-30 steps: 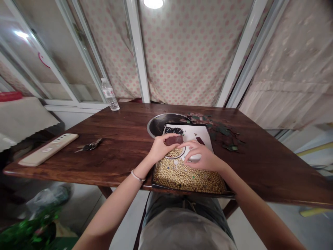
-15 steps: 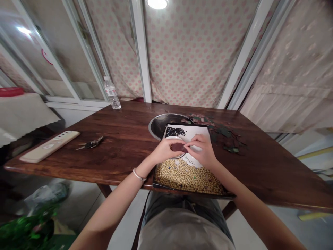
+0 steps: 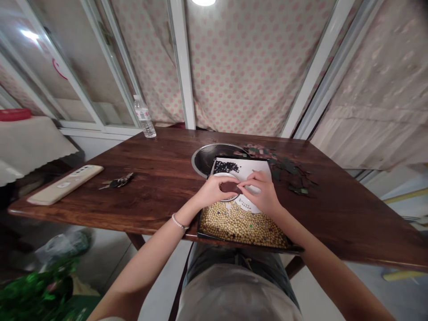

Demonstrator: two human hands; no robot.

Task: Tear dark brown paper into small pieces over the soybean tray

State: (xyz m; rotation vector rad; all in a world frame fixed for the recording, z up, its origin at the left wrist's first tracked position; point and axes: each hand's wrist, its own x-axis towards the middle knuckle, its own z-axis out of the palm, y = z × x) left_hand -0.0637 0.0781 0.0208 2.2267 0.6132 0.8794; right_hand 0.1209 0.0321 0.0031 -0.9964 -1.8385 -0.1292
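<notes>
My left hand [image 3: 212,192] is closed, with thumb and fingers curved round a small flat dark reddish-brown piece [image 3: 230,187]. Thumb and fingertips of my right hand [image 3: 262,191] pinch at that piece's right edge; whether they hold something tiny besides is too small to tell. Both hands are over a black-rimmed tray [image 3: 242,159]. Yellowish bead-like balls [image 3: 240,225] fill its near part, with a few coloured ones among them. Small black beads [image 3: 225,166] lie in a heap at its far left. A white round dish [image 3: 220,175] shows partly beneath my left hand.
Behind the tray sits a round metal pan [image 3: 203,158]. Flat dark green and pinkish pieces [image 3: 290,167] are scattered to the right on the wooden table [image 3: 160,165]. Farther left are keys [image 3: 118,181], a phone [image 3: 65,183] and a water bottle [image 3: 144,117].
The view has shifted slightly. Both hands keep nearly the same pose at the brown piece, and nothing else has visibly moved.
</notes>
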